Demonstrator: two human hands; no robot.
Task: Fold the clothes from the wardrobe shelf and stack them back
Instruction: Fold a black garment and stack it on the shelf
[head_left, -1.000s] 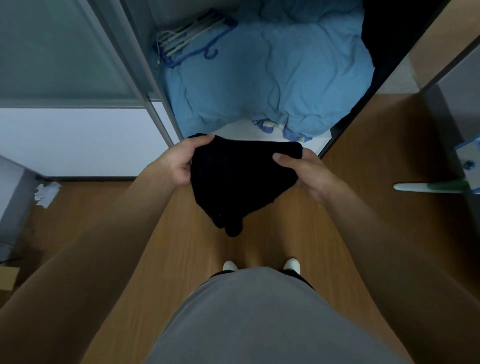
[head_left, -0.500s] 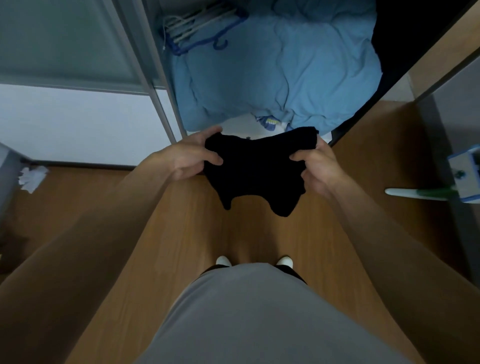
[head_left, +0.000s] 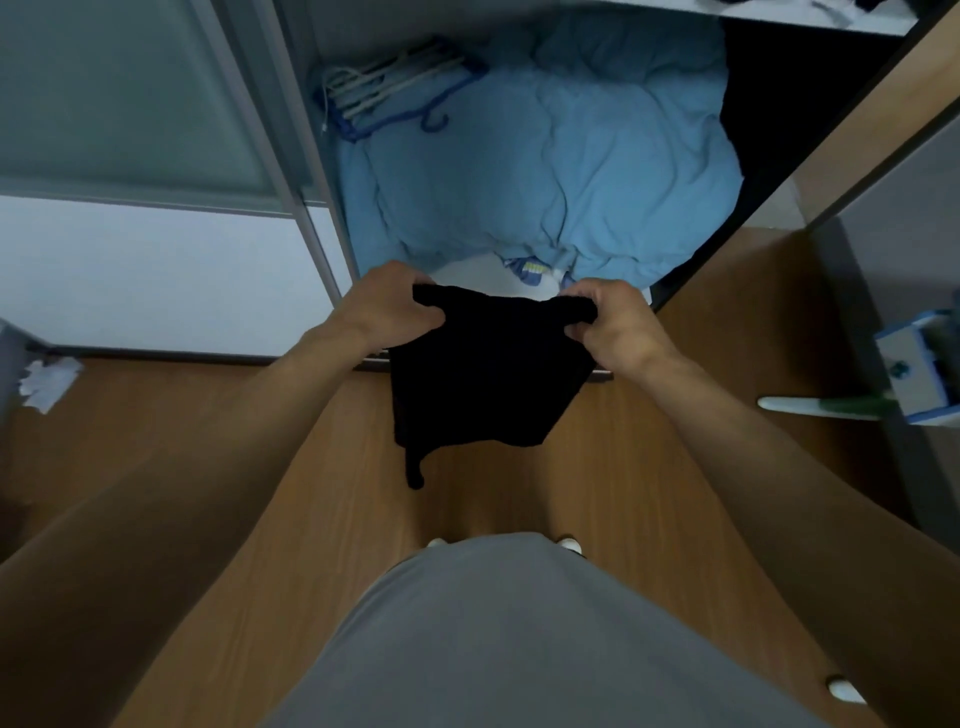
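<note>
At the open wardrobe, I hold a black garment in the air above the floor. My left hand and right hand each have a closed grip pinching a top corner. It looks light and limp, so the top edge is the best place to hold it.

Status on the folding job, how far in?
Done: no folded stack in view, so nothing confirmed. In hand: left hand and right hand each pinch the top edge of a black garment, which hangs loose above the floor. Left: fold it and stack it on the shelf, of which only an edge shows at the top.
</note>
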